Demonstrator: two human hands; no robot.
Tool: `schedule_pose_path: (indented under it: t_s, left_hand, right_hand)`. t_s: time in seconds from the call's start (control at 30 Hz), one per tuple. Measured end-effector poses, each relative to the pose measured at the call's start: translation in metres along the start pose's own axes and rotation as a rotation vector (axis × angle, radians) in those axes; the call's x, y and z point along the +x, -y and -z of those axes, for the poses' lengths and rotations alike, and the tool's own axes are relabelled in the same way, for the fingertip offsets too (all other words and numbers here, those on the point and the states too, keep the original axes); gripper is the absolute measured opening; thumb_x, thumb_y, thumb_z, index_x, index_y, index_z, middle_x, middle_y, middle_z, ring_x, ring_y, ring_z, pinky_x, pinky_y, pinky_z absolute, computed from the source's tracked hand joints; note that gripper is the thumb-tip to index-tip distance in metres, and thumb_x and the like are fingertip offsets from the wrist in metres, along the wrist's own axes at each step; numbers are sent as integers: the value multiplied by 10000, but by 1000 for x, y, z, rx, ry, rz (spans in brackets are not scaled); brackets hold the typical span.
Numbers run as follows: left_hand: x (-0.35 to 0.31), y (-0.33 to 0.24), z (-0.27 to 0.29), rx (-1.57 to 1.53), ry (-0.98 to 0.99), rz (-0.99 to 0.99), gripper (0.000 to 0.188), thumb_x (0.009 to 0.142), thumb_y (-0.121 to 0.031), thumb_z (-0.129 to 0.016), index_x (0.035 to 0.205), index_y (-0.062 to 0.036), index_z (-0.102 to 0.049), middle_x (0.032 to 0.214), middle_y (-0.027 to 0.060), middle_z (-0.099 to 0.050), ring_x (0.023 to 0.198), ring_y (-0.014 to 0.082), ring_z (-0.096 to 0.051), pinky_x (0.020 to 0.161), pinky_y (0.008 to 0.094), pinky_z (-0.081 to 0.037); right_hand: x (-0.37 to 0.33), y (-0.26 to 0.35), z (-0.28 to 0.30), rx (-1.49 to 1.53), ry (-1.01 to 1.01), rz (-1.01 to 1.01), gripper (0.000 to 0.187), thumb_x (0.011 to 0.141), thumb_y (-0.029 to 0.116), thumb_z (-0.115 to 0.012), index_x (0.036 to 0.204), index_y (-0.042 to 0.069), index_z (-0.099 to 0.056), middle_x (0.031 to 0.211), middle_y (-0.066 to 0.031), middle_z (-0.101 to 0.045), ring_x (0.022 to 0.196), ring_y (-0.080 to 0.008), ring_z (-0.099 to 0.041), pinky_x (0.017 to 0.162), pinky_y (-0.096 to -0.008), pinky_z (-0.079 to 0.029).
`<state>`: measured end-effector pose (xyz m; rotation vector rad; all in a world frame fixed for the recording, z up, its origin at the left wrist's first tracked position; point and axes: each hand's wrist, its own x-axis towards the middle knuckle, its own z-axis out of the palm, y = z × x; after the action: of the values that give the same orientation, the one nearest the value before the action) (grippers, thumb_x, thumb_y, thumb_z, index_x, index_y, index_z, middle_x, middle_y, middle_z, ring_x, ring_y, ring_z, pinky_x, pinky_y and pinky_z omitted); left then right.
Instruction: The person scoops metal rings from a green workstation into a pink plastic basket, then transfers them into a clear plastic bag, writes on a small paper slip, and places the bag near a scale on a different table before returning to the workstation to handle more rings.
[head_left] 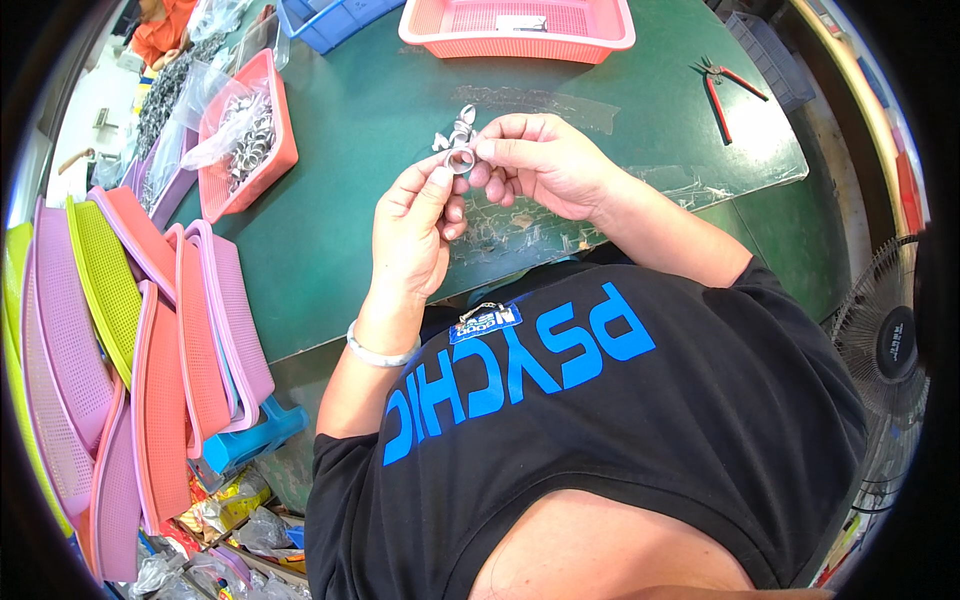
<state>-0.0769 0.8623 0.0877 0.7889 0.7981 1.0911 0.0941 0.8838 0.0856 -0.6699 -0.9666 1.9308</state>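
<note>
A small silver metal ring [460, 160] is pinched between my two hands above the green table [350, 200]. My left hand [412, 220] grips its left side between thumb and forefinger. On the other side, the thumb and forefinger of my right hand [548, 160] close on the ring's edge. Just beyond the fingertips lies a small cluster of similar silver metal pieces [465, 118], partly hidden behind my hands. Whether the ring is joined to another piece, I cannot make out.
Red-handled pliers [722, 95] lie at the right. A pink basket [515, 48] and a blue bin [335, 25] stand at the far edge. At left, a pink basket [262, 185] holds silver pieces; stacked colourful baskets [160, 400] sit nearer. A fan [893, 345] stands right.
</note>
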Motion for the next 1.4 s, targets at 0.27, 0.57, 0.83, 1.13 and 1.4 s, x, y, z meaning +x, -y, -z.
schedule_pose_path:
  t_s: [0.27,0.57,0.83,1.13,1.4]
  left_hand:
    - [0,4,4,16,44,-88,272,824,-39,-522,1092,0,-503,852,50,-553,620,83,-467,503,176,-383]
    - [1,5,0,-51,9,-57,275,807,-17,-539,1076,34,-506,850,58,-557,638,107,-489,568,194,-424]
    - [3,7,4,-67,-7,-72,251,812,-35,-543,1050,38,-515,867,68,-566,668,109,-508,588,205,-441]
    - [4,6,11,-153,18,21,191,847,-84,-483,995,29,-524,907,112,-578,733,129,-544,617,214,-458]
    - [6,6,22,-287,-41,106,158,808,-80,-459,930,8,-507,877,127,-570,754,190,-567,593,261,-487]
  right_hand:
    - [2,-2,-5,-195,-42,151,119,788,95,-589,878,19,-570,768,-34,-592,648,-78,-542,585,-204,-446]
    - [0,-2,-10,-355,-44,273,205,783,31,-565,980,-15,-530,850,-47,-574,768,-89,-542,678,-218,-455]
    - [0,-2,-9,-342,-47,263,263,785,-39,-485,1048,-31,-488,880,-62,-566,794,-98,-542,702,-228,-459]
    - [9,-4,22,-947,-317,328,285,787,-25,-477,1070,3,-506,897,-64,-570,764,-100,-534,698,-234,-445]
    - [19,-10,39,-1509,-310,337,243,723,87,-570,962,44,-568,874,-128,-555,846,-291,-546,752,-363,-439]
